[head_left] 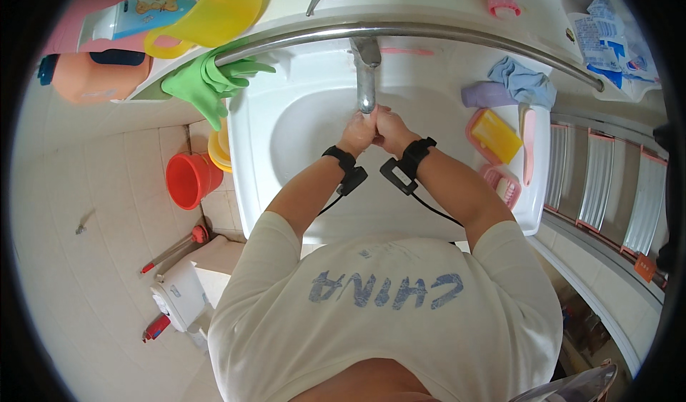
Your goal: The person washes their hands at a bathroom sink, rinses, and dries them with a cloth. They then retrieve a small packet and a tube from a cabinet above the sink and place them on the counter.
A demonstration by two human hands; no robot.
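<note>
My left hand (355, 135) and my right hand (393, 128) meet over the white washbasin (300, 127), just under the spout of the metal faucet (366, 87). Their fingers are curled and press against each other. Whatever lies between them, if anything, is hidden. Each wrist wears a black strap with a small frame and a cable.
A metal rail (429, 29) arches over the basin's far side. Green rubber gloves (207, 87) drape over its left end. At the right rim lie a yellow sponge (496, 136), a blue cloth (525, 80) and a pink brush (529, 145). A red bucket (191, 180) stands lower left.
</note>
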